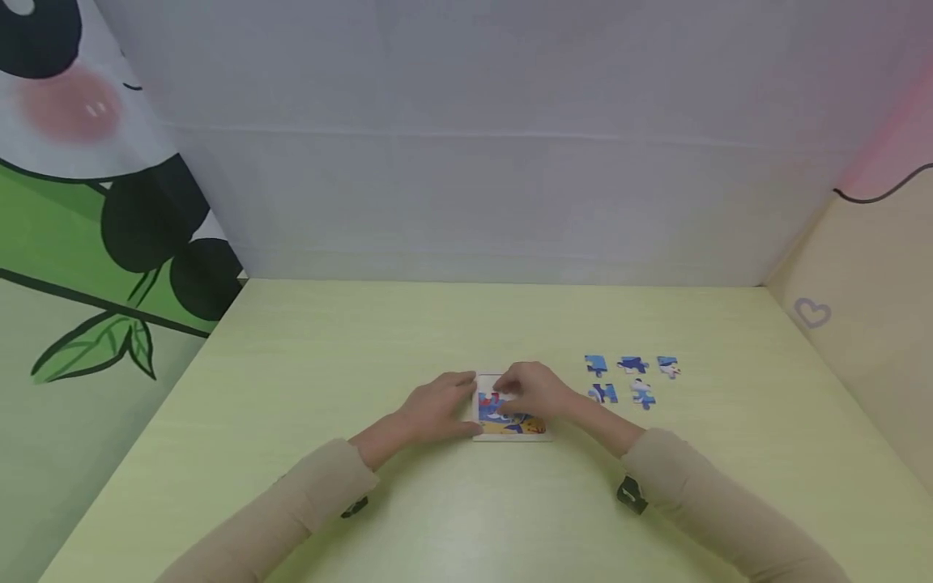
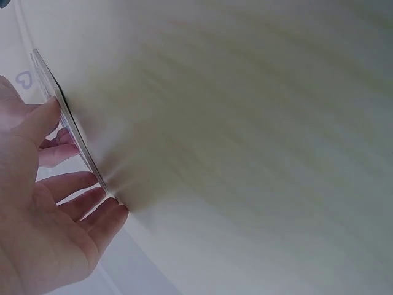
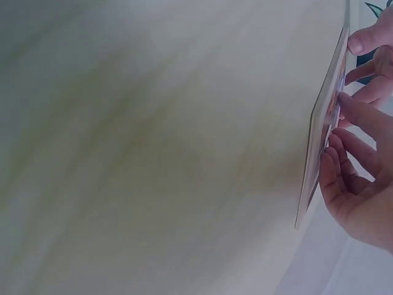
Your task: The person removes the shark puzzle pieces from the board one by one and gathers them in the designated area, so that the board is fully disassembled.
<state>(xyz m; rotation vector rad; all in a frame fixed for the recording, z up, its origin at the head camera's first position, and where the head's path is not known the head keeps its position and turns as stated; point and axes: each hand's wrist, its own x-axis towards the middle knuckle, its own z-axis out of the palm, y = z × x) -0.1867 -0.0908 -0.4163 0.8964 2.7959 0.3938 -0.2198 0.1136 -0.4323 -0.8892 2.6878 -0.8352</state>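
A small jigsaw puzzle board [image 1: 513, 438] with a pale rim lies on the table, its lower part showing a blue and yellow picture. My left hand [image 1: 440, 407] is at its left side, thumb by the near corner and fingertips by the far one. Over the board, my right hand [image 1: 538, 390] has thumb and fingers bent down, pinching a blue and red puzzle piece [image 1: 489, 400] that they partly cover. In the right wrist view, the right fingertips [image 3: 326, 158] meet the board's face. The left thumb [image 2: 51, 110] lies against the board's edge in the left wrist view.
Several loose puzzle pieces lie right of the board in two rows, among them a blue piece [image 1: 595, 364] and a blue and white piece [image 1: 643, 394]. A pale wall [image 1: 510, 202] closes off the table's [image 1: 350, 340] back, with printed panels at both sides.
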